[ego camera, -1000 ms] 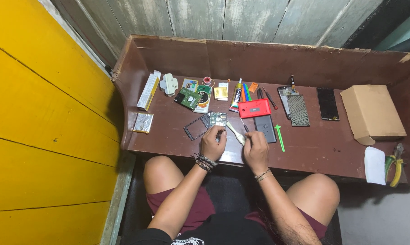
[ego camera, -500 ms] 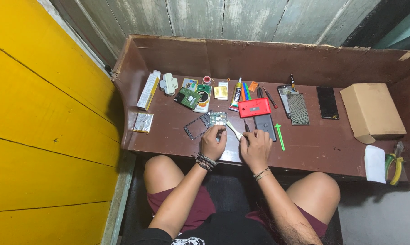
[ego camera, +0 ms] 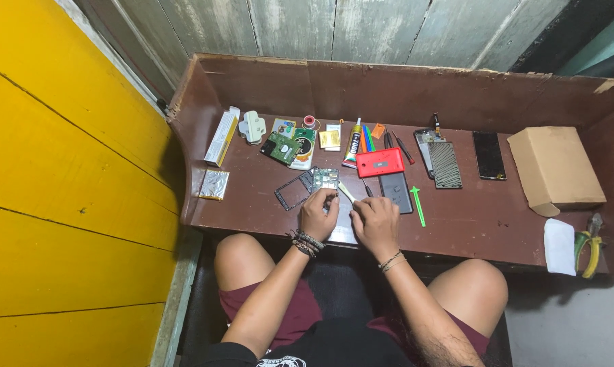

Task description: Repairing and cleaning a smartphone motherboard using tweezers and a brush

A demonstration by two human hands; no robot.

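Observation:
My left hand (ego camera: 318, 214) rests on the brown desk (ego camera: 477, 217) with its fingers on an opened phone body (ego camera: 325, 179) whose circuit board shows. My right hand (ego camera: 376, 221) sits just to the right and grips a pale flat pry tool (ego camera: 346, 191) that points up-left toward the phone body. A dark phone frame (ego camera: 293, 191) lies just left of the opened phone. A light flat piece lies under both hands at the desk's front edge.
At the back lie a red phone cover (ego camera: 380, 162), a glue tube (ego camera: 352, 144), coloured tools, a small green circuit board (ego camera: 279, 148) and other phone parts. A green pry stick (ego camera: 418, 204), a cardboard box (ego camera: 553, 167) and yellow-handled pliers (ego camera: 590, 246) lie right. A yellow wall stands left.
Both hands stay at the opened phone; the right hand with the pry tool has shifted only slightly. Nothing else on the desk has moved.

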